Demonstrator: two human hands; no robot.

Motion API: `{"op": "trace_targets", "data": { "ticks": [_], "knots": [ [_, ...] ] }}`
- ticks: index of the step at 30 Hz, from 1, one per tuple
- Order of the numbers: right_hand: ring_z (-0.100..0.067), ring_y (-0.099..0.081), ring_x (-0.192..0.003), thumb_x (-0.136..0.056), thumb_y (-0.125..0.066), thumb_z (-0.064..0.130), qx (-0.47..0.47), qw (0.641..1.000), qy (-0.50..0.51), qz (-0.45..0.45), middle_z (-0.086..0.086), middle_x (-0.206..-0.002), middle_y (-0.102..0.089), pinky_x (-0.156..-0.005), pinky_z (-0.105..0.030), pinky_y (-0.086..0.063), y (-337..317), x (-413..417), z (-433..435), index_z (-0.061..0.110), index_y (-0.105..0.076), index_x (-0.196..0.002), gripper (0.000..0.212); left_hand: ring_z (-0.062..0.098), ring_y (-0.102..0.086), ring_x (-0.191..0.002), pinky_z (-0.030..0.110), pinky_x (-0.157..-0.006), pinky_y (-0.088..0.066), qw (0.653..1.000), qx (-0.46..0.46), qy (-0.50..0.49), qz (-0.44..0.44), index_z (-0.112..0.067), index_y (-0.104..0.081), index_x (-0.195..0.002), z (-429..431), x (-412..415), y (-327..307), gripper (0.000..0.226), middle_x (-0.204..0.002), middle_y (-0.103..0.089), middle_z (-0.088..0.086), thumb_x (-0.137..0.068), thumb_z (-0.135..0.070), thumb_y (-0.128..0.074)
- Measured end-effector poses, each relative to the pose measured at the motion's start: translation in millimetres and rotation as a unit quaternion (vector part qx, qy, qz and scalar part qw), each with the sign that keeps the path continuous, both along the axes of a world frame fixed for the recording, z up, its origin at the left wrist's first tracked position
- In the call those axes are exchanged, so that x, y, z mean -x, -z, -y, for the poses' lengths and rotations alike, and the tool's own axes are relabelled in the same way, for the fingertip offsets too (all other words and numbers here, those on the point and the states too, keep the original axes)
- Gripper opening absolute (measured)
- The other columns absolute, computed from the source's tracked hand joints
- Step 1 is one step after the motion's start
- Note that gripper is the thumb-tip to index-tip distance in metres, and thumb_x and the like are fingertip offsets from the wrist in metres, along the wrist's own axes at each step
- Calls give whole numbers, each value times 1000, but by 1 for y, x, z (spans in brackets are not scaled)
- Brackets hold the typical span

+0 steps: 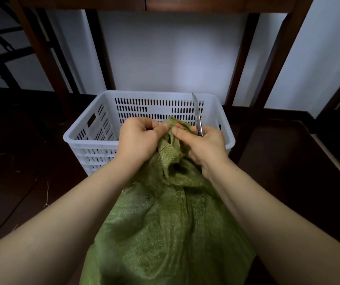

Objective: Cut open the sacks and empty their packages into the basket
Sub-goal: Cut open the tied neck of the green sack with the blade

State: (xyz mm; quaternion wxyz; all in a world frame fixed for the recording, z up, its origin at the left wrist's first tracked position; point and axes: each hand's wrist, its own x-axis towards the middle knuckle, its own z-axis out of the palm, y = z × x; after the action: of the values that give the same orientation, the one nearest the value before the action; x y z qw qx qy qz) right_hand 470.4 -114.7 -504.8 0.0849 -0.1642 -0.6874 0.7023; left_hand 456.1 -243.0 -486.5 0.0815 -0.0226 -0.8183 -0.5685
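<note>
Your left hand (139, 138) has its grip closed on the bunched mouth of the green woven sack (165, 223), thumb and fingers pinching the fabric. Your right hand (204, 147) pinches the same bunch from the other side, while its curled fingers clamp a utility knife (197, 115). The blade is extended and points up, away from both hands; this probably frees the fingertips to work the neck. The sack lies between your forearms, its mouth at the near rim of the white slotted basket (86, 132), well placed for tipping. No packages are visible.

Left hand (138, 138), right hand (204, 147) close together (fingers (154, 126) curled), forearms (72, 204) forward
</note>
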Motion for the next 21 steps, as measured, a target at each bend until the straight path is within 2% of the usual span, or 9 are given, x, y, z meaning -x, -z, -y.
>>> {"op": "trace_targets", "data": {
  "ticks": [2, 3, 5, 7, 9, 11, 16, 18, 21],
  "knots": [
    [-8, -39, -37, -66, -85, 32, 18, 1000, -20, 13, 7, -53, -58, -32, -14, -27, -1, -3, 2, 17, -62, -75, 29, 30, -69, -72, 47, -73, -57, 1000, 3, 0, 1, -13, -70, -68, 1, 0, 1, 19, -70, -71, 10, -84, -24, -70],
    [-9, -37, -37, -68, -84, 28, 22, 1000, -17, 14, 6, -53, -58, -31, -14, -25, -1, -5, 3, 15, -62, -78, 28, 29, -69, -72, 46, -73, -57, 1000, 8, 0, 0, -15, -70, -67, 2, 0, 2, 19, -70, -71, 9, -84, -25, -70],
    [-9, -39, -40, -69, -84, 16, 27, 1000, 2, 13, -1, -63, -60, -34, -16, -29, 0, -4, 3, 12, -61, -89, 30, 25, -69, -73, 44, -75, -57, 999, 35, -11, -11, -19, -69, -69, 4, 0, 2, 19, -71, -71, 3, -85, -29, -69],
    [-11, -45, -48, -68, -81, 5, 8, 1000, 18, 19, -2, -70, -59, -44, -22, -36, 2, -4, 6, 13, -58, -96, 37, 23, -67, -81, 42, -78, -55, 991, 119, -35, -44, -19, -70, -78, 9, 2, 2, 17, -79, -72, 1, -87, -32, -65],
    [-13, -52, -60, -69, -77, 2, -13, 1000, 23, 10, -1, -78, -59, -53, -25, -41, 6, -6, 9, 15, -55, -109, 47, 26, -64, -90, 42, -82, -52, 975, 202, -55, -70, -20, -68, -84, 14, 4, 1, 16, -89, -71, 3, -89, -33, -61],
    [-13, -57, -70, -71, -73, 2, -31, 999, 11, -2, 1, -81, -60, -62, -25, -46, 9, -10, 12, 18, -51, -115, 51, 29, -63, -91, 43, -82, -51, 969, 229, -62, -67, -23, -62, -81, 19, 7, 3, 15, -91, -70, 5, -91, -34, -59],
    [-10, -56, -66, -72, -72, 2, -101, 993, -22, -47, 4, -71, -56, -64, -25, -45, 11, -18, 14, 19, -54, -112, 47, 29, -63, -85, 38, -76, -51, 978, 197, -72, -4, -14, -64, -80, 16, 14, 8, 24, -80, -65, 6, -92, -34, -57],
    [-10, -58, -67, -74, -74, 4, -123, 991, -41, -43, 4, -72, -57, -64, -23, -44, 9, -19, 8, 21, -56, -103, 38, 28, -63, -89, 39, -82, -51, 987, 148, -61, 7, -13, -66, -85, 16, 16, 9, 22, -85, -66, 6, -93, -31, -57],
    [-11, -50, -57, -78, -71, 5, -83, 996, -31, -18, 4, -68, -53, -55, -24, -38, 4, -15, -6, 22, -58, -85, 23, 23, -62, -95, 41, -90, -50, 996, 84, 21, 2, -18, -65, -99, 16, 11, 8, 15, -91, -65, -1, -94, -28, -55]
  ]
}}
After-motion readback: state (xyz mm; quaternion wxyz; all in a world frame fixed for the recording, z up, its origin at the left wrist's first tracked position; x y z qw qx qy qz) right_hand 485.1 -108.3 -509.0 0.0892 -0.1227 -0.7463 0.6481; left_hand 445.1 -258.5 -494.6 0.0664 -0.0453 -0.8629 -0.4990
